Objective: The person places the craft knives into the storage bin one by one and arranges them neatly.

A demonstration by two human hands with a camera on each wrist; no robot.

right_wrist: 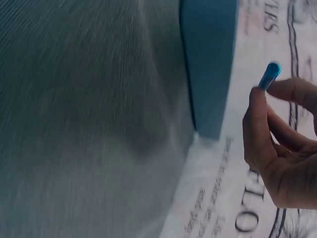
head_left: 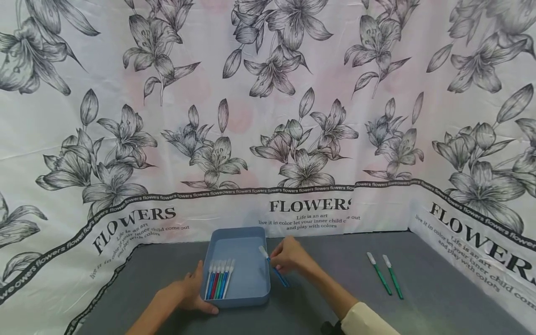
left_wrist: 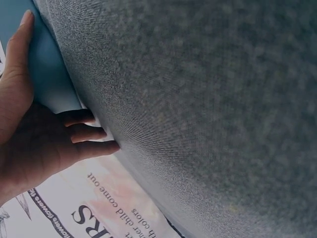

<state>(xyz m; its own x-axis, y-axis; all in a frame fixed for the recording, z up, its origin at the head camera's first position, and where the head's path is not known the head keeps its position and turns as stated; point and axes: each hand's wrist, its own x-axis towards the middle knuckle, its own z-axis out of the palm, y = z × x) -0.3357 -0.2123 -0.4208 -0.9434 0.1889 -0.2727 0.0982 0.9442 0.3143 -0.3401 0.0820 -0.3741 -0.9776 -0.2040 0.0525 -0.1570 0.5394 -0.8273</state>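
Note:
My right hand (head_left: 291, 255) pinches a blue marker pen (head_left: 282, 278) with a white cap between thumb and fingertips. The pen slants over the right wall of the blue-grey tray (head_left: 247, 302), its capped end toward the inside. In the right wrist view, the blue end of the pen pokes out above the fingertips of the right hand (right_wrist: 285, 144). Several white-capped markers (head_left: 216, 284) in blue, red, green and white lie side by side along the tray's left side. At the front left corner, my left hand (head_left: 190, 291) touches the tray from outside, thumb and fingers spread in the left wrist view.
Two green markers with white caps, one (head_left: 380, 275) left of the other (head_left: 393, 279), lie on the grey table (head_left: 335, 253) at the right. A white flower-print cloth (head_left: 310, 204) hangs behind the table and along its sides.

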